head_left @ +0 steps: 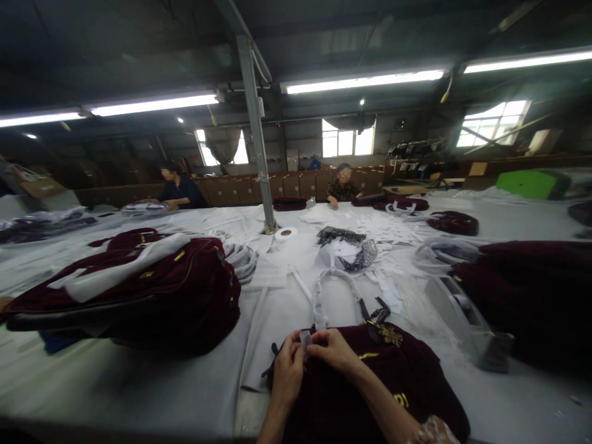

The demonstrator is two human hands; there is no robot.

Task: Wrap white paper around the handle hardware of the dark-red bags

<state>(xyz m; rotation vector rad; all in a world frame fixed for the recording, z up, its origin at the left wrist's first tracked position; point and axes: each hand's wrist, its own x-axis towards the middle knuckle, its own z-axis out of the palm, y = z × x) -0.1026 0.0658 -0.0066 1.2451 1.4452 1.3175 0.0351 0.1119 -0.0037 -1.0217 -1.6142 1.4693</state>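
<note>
Head camera, and from where I stand I see two bare hands meeting over the top edge of a maroon bag (333,401). The left hand (289,367) has its thumb and fingers closed on a small translucent strip (305,339), and the right hand (335,350) pinches the same strip from the other side, so it sits right between the two sets of fingertips. Below the fingers, the bag lies on the white-covered table (203,394), with yellow lettering (400,401) down to their right. A gold charm (391,335) rests near the bag's top, right of the fingers, while a white-wrapped handle (319,302) arches up just beyond them. Farther beyond are a black-and-white speckled cloth (367,254) and a white roll (285,233). Well to the left of the fingers is a pile of maroon bags (208,308); off to their right stands a grey tape dispenser (462,320), with more maroon fabric (531,296) past it. Two co-workers (181,191) are at the table's far side, well beyond the fingers.
</note>
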